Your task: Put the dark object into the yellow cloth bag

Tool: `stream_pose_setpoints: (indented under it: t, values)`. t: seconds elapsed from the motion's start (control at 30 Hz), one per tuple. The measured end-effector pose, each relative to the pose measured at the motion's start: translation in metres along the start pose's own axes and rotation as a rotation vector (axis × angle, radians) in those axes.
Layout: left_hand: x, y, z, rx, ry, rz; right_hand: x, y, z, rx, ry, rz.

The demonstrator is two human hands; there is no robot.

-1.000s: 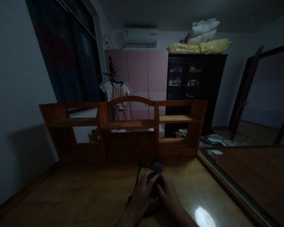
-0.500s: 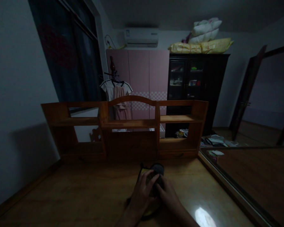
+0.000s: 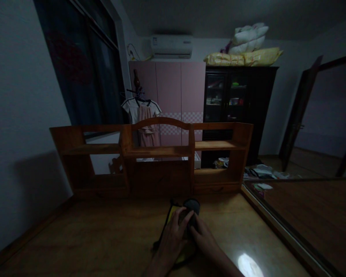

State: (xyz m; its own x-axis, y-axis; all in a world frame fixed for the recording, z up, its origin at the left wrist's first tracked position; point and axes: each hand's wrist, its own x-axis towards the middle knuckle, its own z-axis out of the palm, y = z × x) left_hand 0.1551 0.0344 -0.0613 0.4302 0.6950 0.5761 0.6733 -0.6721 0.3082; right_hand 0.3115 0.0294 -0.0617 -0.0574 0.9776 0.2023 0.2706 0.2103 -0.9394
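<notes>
A small black-and-yellow pouch-like item [image 3: 170, 215] lies on the wooden surface in front of me, with a rounded dark grey part [image 3: 192, 205] at its far end. My left hand [image 3: 175, 231] rests over its middle, fingers bent and closed on it. From the other side my right hand [image 3: 203, 234] grips near the grey part, its thumb and fingers pressed together. The fingertips of both hands nearly meet there. Most of the item is hidden beneath my hands, and the dim light blurs its details.
A wooden shelf unit [image 3: 158, 152] spans the far edge of the wooden surface [image 3: 103, 234]. A raised edge [image 3: 276, 227] runs along the right. Beyond stand a pink wardrobe [image 3: 168, 88], a dark cabinet [image 3: 256, 104] and hanging clothes [image 3: 144, 115]. A wall closes off the left.
My left hand has shifted very slightly, and a bit more of the item's yellow side shows. Both hands stay on the item.
</notes>
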Motion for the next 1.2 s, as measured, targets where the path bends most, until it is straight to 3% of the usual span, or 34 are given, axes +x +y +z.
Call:
stream_pose_setpoints:
  t: [0.4,0.73,0.93,1.2]
  values:
    - [-0.001,-0.002,0.005,-0.032,0.004,-0.034,0.0,-0.001,0.0,-0.112,0.153,-0.091]
    - [0.001,-0.004,0.003,-0.051,-0.014,0.031,-0.003,0.009,0.001,-0.161,0.201,-0.149]
    - [0.001,-0.007,0.007,-0.041,-0.048,0.049,0.0,0.024,0.005,-0.094,0.113,-0.138]
    - [0.001,0.0,0.002,-0.031,-0.035,0.074,0.005,0.024,0.004,0.047,0.05,-0.136]
